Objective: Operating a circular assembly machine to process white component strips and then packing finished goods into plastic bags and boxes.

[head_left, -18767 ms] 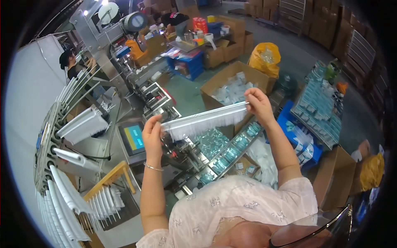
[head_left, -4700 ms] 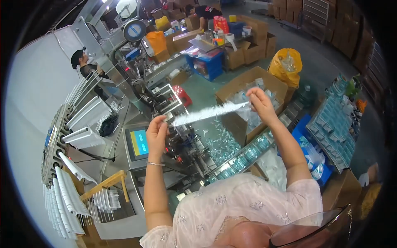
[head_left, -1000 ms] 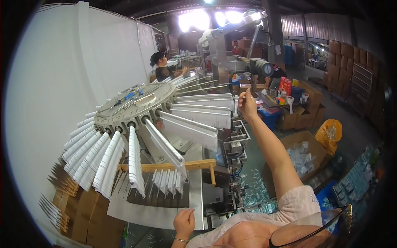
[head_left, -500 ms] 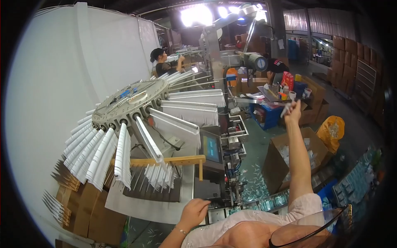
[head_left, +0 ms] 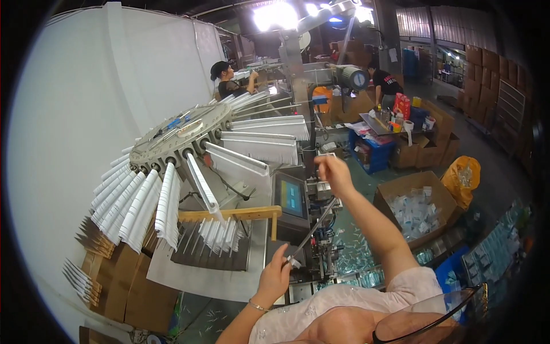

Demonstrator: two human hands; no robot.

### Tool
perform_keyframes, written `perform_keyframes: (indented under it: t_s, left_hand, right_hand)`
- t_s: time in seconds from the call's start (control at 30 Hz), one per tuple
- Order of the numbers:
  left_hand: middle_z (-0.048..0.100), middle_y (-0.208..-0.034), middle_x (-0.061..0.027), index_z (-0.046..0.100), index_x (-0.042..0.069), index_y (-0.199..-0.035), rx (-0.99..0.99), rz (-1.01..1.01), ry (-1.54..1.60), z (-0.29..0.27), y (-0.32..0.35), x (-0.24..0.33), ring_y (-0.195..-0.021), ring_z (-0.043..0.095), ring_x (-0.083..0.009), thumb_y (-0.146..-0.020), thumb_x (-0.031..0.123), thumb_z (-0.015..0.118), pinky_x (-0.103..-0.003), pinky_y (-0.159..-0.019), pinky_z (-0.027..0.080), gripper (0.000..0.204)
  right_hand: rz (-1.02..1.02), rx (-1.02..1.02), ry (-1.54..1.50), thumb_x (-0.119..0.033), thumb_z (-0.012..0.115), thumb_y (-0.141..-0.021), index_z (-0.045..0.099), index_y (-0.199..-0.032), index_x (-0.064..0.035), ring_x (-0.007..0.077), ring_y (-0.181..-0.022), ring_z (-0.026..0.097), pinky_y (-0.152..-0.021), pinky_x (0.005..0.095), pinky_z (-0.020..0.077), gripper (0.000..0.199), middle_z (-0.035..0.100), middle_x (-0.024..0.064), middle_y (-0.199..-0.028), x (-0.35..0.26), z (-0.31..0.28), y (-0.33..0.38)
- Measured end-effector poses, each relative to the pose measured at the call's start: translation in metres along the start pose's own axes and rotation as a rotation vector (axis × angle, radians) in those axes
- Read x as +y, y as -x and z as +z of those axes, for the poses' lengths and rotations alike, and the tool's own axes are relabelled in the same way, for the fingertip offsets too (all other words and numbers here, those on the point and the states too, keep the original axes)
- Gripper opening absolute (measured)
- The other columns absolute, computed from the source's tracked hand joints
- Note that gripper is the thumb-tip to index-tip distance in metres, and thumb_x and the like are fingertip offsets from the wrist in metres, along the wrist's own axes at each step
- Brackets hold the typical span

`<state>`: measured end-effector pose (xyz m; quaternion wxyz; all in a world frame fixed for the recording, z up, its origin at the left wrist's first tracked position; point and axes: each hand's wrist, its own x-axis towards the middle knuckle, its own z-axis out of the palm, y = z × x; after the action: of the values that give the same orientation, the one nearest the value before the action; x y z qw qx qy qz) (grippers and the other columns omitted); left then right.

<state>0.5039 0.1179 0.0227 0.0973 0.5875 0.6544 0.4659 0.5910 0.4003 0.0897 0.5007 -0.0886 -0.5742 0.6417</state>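
Observation:
My left hand (head_left: 276,280) is closed at the front of the machine, its fingers around the lower end of a long thin grey strip (head_left: 316,227). The strip slants up and to the right, with a small pale piece by my fingertips. My right hand (head_left: 337,174) is raised over the machine's right side, fingers curled together; whether anything is in them is hidden. To the left stands a round rotary carousel (head_left: 172,131) with rods hung with stacked white sleeves (head_left: 240,164). A control screen (head_left: 290,198) sits between the carousel and my right hand.
A wooden bar (head_left: 235,214) crosses above a dark block of white-sleeved rods (head_left: 220,236). To the right are an open carton (head_left: 427,225) of clear packets, a yellow bag (head_left: 460,182) and a cluttered table (head_left: 375,127). Two people (head_left: 230,86) work farther off.
My right hand has swung from far right back over the machine. My left hand has moved slightly up and right and now holds the strip, which extended leftward from my right hand before.

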Motion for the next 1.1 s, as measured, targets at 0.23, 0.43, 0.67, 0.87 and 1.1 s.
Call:
perform_keyframes:
  t_s: [0.23, 0.43, 0.67, 0.87, 1.1]
  left_hand:
    - [0.056, -0.071, -0.0075, 0.035, 0.002, -0.123, -0.032, -0.080, 0.178, -0.013, 0.025, -0.010, -0.061, 0.051, -0.0102, -0.079, -0.003, 0.046, -0.023, -0.057, 0.042, 0.045]
    - [0.057, -0.073, -0.0124, 0.043, 0.004, -0.117, -0.009, -0.114, 0.151, -0.017, 0.037, -0.020, -0.065, 0.058, -0.0262, -0.077, 0.004, 0.052, -0.031, -0.061, 0.045, 0.040]
    - [0.057, -0.075, -0.0124, 0.047, 0.006, -0.114, -0.093, -0.238, 0.102, -0.012, 0.046, -0.031, -0.067, 0.058, -0.0272, -0.077, 0.008, 0.055, -0.032, -0.061, 0.045, 0.038]
    - [0.056, -0.072, -0.0098, 0.049, 0.005, -0.111, -0.014, -0.300, 0.144, -0.013, 0.056, -0.042, -0.064, 0.057, -0.0221, -0.077, 0.007, 0.054, -0.028, -0.060, 0.045, 0.035]
    - [0.056, -0.071, -0.0091, 0.050, 0.005, -0.111, 0.014, -0.279, 0.192, -0.012, 0.063, -0.055, -0.063, 0.057, -0.0202, -0.077, 0.006, 0.054, -0.027, -0.059, 0.044, 0.034]
  right_hand:
    - [-0.307, 0.244, 0.310, -0.017, 0.053, -0.084, 0.059, -0.083, -0.0015, 0.0032, -0.051, 0.042, -0.045, 0.0182, 0.0319, 0.017, 0.050, -0.0031, -0.061, -0.010, 0.014, -0.077]
    - [-0.334, 0.301, 0.259, -0.019, 0.057, -0.082, 0.055, -0.088, -0.0019, 0.0043, -0.058, 0.044, -0.051, 0.0175, 0.0336, 0.018, 0.050, -0.0017, -0.068, 0.033, 0.013, -0.060]
    - [0.077, 0.033, -0.227, -0.019, 0.060, -0.077, 0.047, -0.111, -0.0019, 0.0162, -0.093, 0.051, -0.080, 0.0290, 0.0405, 0.040, 0.053, 0.0084, -0.105, 0.063, 0.050, -0.088]
    - [0.022, 0.134, -0.659, -0.013, 0.060, -0.078, 0.047, -0.112, -0.0023, 0.0192, -0.089, 0.054, -0.077, 0.0310, 0.0433, 0.037, 0.054, 0.0079, -0.101, 0.081, 0.086, -0.125]
    - [0.089, 0.125, -0.892, -0.008, 0.060, -0.078, 0.048, -0.110, -0.0007, 0.0214, -0.085, 0.055, -0.073, 0.0331, 0.0453, 0.035, 0.054, 0.0094, -0.098, 0.101, 0.083, -0.143]
